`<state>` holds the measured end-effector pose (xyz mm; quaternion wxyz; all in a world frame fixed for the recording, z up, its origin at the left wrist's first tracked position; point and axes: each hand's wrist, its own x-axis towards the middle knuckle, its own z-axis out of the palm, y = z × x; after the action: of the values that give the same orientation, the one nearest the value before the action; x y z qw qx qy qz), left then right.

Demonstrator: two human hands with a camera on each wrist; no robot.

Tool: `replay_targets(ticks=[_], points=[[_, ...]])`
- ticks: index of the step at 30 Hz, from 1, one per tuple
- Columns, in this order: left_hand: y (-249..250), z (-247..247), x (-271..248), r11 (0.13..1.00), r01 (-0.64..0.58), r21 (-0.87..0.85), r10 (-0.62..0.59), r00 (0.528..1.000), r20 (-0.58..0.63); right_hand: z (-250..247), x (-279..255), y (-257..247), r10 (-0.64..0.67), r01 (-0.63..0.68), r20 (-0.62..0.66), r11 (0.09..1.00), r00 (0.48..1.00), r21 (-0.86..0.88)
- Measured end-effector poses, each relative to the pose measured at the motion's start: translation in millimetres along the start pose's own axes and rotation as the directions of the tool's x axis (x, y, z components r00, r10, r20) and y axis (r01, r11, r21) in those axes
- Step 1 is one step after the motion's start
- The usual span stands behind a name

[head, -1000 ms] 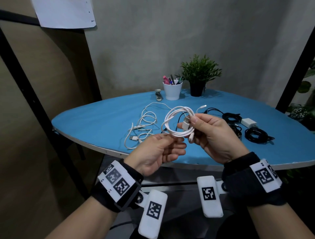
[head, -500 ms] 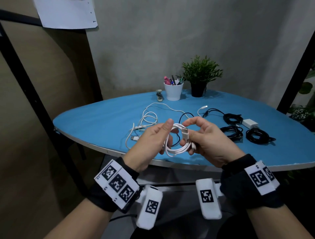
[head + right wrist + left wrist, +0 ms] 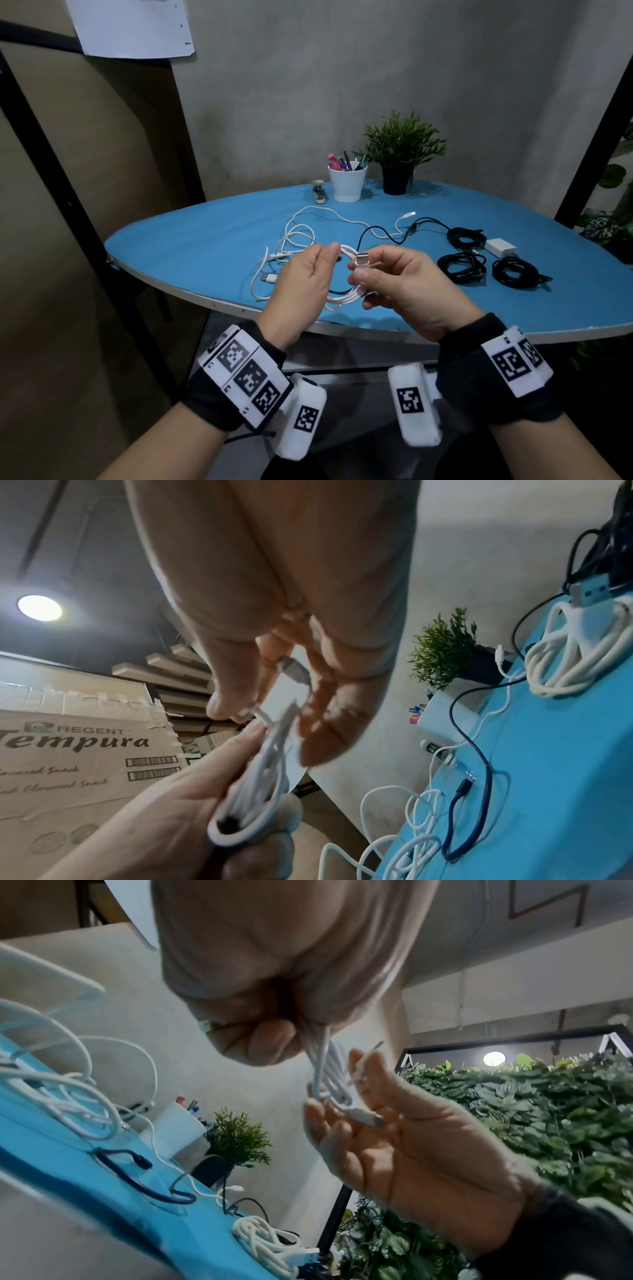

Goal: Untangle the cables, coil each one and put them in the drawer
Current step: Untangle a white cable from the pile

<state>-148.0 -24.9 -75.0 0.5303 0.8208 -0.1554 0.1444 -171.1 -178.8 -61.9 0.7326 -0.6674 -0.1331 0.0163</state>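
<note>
A white cable (image 3: 342, 298), wound into a small coil, hangs between both hands above the table's near edge. My left hand (image 3: 329, 259) grips the coil's left side, with the strands (image 3: 263, 791) bunched in its fingers. My right hand (image 3: 363, 271) pinches the cable's USB plug (image 3: 361, 260) between thumb and fingers against the coil; the plug (image 3: 295, 670) also shows in the right wrist view. A loose white cable (image 3: 297, 236) and a black cable (image 3: 383, 236) lie tangled on the blue table (image 3: 205, 240) behind the hands. No drawer is in view.
Three black coiled cables (image 3: 463, 268) and a white charger (image 3: 500, 246) lie at the table's right. A white pen cup (image 3: 346, 183), a potted plant (image 3: 400, 150) and a stapler (image 3: 319, 193) stand at the back. Black frame posts flank the table.
The coil has been squeezed from an open upright loop into a flat bundle. My left hand rose from under it and took hold of its left side. Both hands dropped slightly.
</note>
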Motion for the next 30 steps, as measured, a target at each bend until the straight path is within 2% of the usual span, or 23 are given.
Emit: replay_targets(ticks=[3,7,10,15,18,20,23,25,28,30], points=[[-4,-3,2,0.989,-0.049,0.14,0.054,0.998,-0.034,-1,-1,-2,-0.051,0.049,-0.036,0.997,0.998,-0.062],[-10,-9,8,0.981,-0.034,0.193,0.049,0.996,-0.072,-6,-1,-8,-0.184,0.171,-0.127,0.98,0.975,-0.101],[-8,-10,8,0.98,-0.073,0.184,0.089,0.993,-0.08,-11,1,-6,-0.161,0.135,-0.193,0.981,0.968,-0.14],[-2,-3,0,0.981,-0.187,0.051,0.191,0.979,-0.074,-10,5,-1,-0.071,0.044,-0.256,0.993,0.964,-0.11],[-1,0,-4,0.968,-0.252,0.019,0.252,0.967,-0.021,-5,6,-1,-0.029,0.017,-0.231,0.999,0.972,-0.052],[-1,0,-4,0.971,-0.24,0.011,0.239,0.97,0.04,-3,6,0,-0.036,0.022,-0.231,0.998,0.972,-0.066],[-2,-2,-2,0.988,-0.142,-0.056,0.149,0.976,0.157,-6,6,3,-0.093,0.063,-0.258,0.99,0.961,-0.123],[-1,-3,-1,0.986,0.008,-0.168,0.033,0.97,0.24,-8,6,5,-0.142,0.093,-0.245,0.975,0.959,-0.201],[3,-1,-2,0.911,0.294,-0.289,-0.164,0.902,0.399,-5,6,7,-0.185,0.13,-0.187,0.953,0.965,-0.274],[6,-2,-3,0.858,0.409,-0.312,-0.246,0.859,0.448,-3,6,9,-0.194,0.144,-0.157,0.949,0.968,-0.281]])
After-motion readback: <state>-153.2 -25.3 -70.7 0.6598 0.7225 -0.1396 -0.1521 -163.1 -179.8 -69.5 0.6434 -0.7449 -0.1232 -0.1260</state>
